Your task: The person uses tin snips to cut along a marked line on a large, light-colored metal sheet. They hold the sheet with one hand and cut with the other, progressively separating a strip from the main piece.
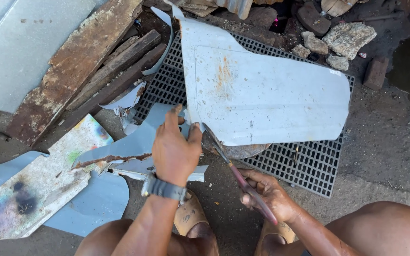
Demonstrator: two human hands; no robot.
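Cutting step: sheet metal under shears.
Your left hand (174,149) grips the sheet (262,90); your right hand (269,194) clasps the snips (236,168); next, keep the blades aligned.

Left grip (175,148) pinching, right grip (267,193) seemingly clenched.

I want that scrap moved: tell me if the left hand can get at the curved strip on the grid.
Probably yes: the left hand grips only the sheet's edge, and nothing lies over the strip.

Pale grey, rust-spotted metal sheet (266,95) lies on grating, red-handled snips (243,178) biting its edge.
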